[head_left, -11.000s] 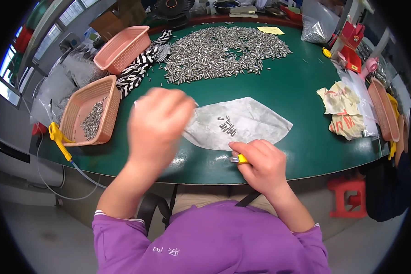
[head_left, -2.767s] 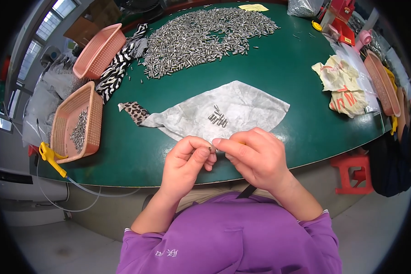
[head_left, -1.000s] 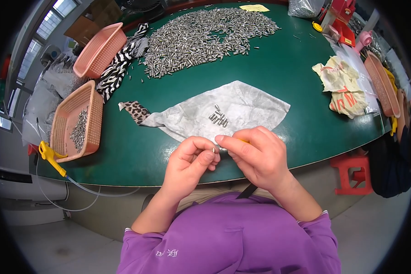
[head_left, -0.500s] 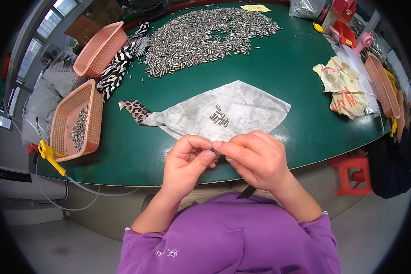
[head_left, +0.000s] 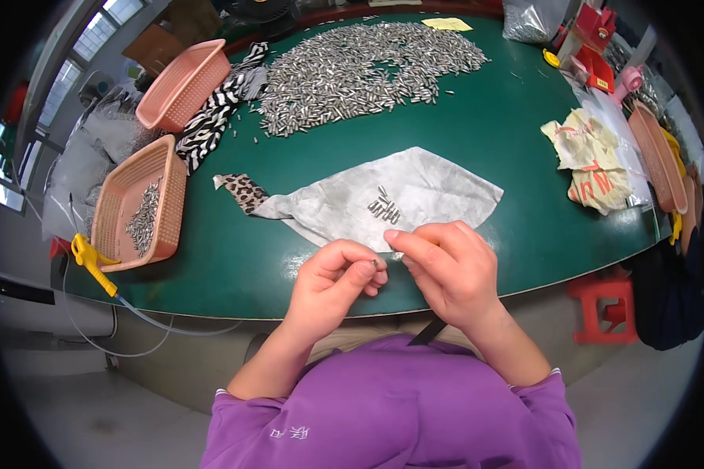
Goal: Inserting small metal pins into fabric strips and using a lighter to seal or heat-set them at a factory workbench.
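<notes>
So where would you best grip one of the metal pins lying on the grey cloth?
Across its middle, from above. The pins are short, thin cylinders lying flat in a small cluster on the cloth, so thumb and forefinger should close on the long sides, taking an outer pin first.

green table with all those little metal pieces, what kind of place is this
Probably a small workshop bench for hand assembly or sorting: a big heap of small silvery metal cylinders on the green table, a pink plastic basket holding more, and both hands working one piece.
</notes>
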Action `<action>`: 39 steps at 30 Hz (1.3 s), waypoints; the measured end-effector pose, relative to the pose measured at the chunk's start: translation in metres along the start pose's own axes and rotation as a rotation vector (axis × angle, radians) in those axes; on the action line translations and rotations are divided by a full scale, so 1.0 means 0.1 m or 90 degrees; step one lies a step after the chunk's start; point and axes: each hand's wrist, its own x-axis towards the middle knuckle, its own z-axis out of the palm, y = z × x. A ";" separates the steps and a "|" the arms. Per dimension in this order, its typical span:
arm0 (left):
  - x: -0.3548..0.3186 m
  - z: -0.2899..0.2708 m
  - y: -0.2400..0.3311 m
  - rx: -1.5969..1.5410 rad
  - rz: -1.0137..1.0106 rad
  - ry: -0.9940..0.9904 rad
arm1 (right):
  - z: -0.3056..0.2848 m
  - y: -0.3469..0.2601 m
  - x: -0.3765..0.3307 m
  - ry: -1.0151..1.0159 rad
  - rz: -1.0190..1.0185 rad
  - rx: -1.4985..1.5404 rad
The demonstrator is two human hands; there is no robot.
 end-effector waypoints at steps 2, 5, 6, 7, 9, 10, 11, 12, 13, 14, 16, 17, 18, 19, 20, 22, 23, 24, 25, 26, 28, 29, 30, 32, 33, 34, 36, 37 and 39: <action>0.00 0.01 0.01 0.014 0.007 0.004 | 0.03 -0.01 0.00 0.011 0.024 -0.016; -0.04 -0.05 0.00 -0.072 -0.006 0.018 | -0.02 -0.09 0.03 -0.046 0.069 -0.014; -0.04 -0.07 0.01 -0.081 -0.019 0.028 | -0.03 -0.09 0.04 -0.051 0.072 -0.023; -0.07 -0.09 0.06 -0.012 0.001 0.060 | -0.03 -0.06 0.00 -0.067 0.057 -0.025; -0.10 -0.20 0.20 0.153 0.060 0.140 | 0.00 -0.03 -0.04 -0.084 0.043 -0.036; -0.08 -0.29 0.30 0.207 0.127 0.179 | 0.01 -0.04 -0.05 -0.077 0.041 -0.040; -0.07 -0.45 0.43 0.296 0.168 0.229 | 0.01 -0.03 -0.07 -0.081 0.045 -0.047; -0.08 -0.63 0.59 0.438 0.217 0.303 | 0.02 -0.03 -0.07 -0.087 0.047 -0.048; -0.06 -0.84 0.69 0.512 0.259 0.392 | 0.02 -0.01 -0.08 -0.094 0.045 -0.052; -0.08 -1.08 0.84 0.608 0.285 0.458 | 0.00 -0.02 -0.08 -0.087 0.043 -0.053; -0.16 -1.65 1.08 0.832 0.277 0.599 | -0.01 -0.04 -0.08 -0.115 0.036 -0.053; -0.26 -1.93 1.22 0.939 0.155 0.643 | -0.01 -0.04 -0.07 -0.111 0.035 -0.051; -0.33 -2.13 1.31 1.028 0.164 0.610 | -0.02 -0.05 -0.06 -0.119 0.030 -0.043; -0.34 -2.21 1.35 1.116 0.173 0.570 | -0.02 -0.06 -0.05 -0.127 0.027 -0.037; -0.38 -2.25 1.34 1.135 0.217 0.563 | -0.03 -0.07 -0.05 -0.121 0.029 -0.037; -0.28 -2.05 1.29 1.076 0.236 0.550 | -0.01 -0.06 -0.07 -0.125 0.048 -0.027; -0.22 -1.94 1.25 1.018 0.248 0.543 | 0.00 -0.04 -0.08 -0.124 0.054 -0.031; -0.16 -1.87 1.21 1.020 0.264 0.505 | -0.01 -0.03 -0.09 -0.120 0.051 -0.028; -0.11 -1.76 1.17 0.970 0.272 0.475 | -0.01 -0.03 -0.09 -0.118 0.047 -0.022; -0.06 -1.66 1.13 0.919 0.279 0.445 | -0.01 -0.03 -0.07 -0.120 0.052 -0.022; 0.06 -1.39 1.09 0.900 0.228 0.322 | -0.01 -0.04 -0.06 -0.128 0.035 -0.033; 0.14 -1.21 1.05 0.862 0.203 0.256 | -0.01 -0.03 -0.07 -0.123 0.031 -0.028; 0.24 -1.11 0.98 0.849 0.286 0.166 | 0.01 -0.03 -0.08 -0.126 0.040 -0.031; 0.42 -0.75 0.88 0.773 0.222 0.087 | 0.02 0.00 -0.08 -0.127 0.035 -0.026; 0.49 -0.55 0.82 0.748 0.157 0.076 | 0.02 0.01 -0.08 -0.126 0.040 -0.028; 0.55 -0.42 0.79 0.762 0.130 0.030 | 0.02 0.01 -0.08 -0.124 0.038 -0.026; 0.70 -0.26 0.64 0.813 0.153 -0.062 | 0.02 0.02 -0.09 -0.121 0.038 -0.027; 0.76 -0.21 0.59 0.822 0.165 -0.104 | 0.03 0.03 -0.09 -0.118 0.037 -0.026; 0.89 -0.18 0.51 0.844 0.169 -0.123 | 0.03 0.02 -0.10 -0.113 0.032 -0.030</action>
